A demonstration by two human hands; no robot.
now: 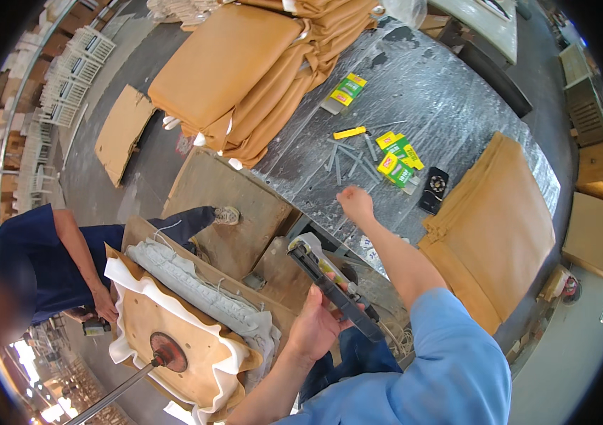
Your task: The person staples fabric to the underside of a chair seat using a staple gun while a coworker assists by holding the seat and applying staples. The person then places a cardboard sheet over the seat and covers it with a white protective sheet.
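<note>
Currently, the left hand (316,329) is grasping a black staple gun (340,294) with its fingers, holding it just off the near edge of the table (425,81). The right hand (356,205) is hovering over that edge, its fingers curling inward; whether they are pinching anything, I cannot tell. On the table just beyond, slim grey strips (331,157) are lying near a yellow cutter (349,132) and green-and-yellow boxes (395,170). Tan sheets (503,227) are covering the table's right end. Left of the table, a co-worker (53,230) is holding a hand beside a white-edged tan panel (195,354).
</note>
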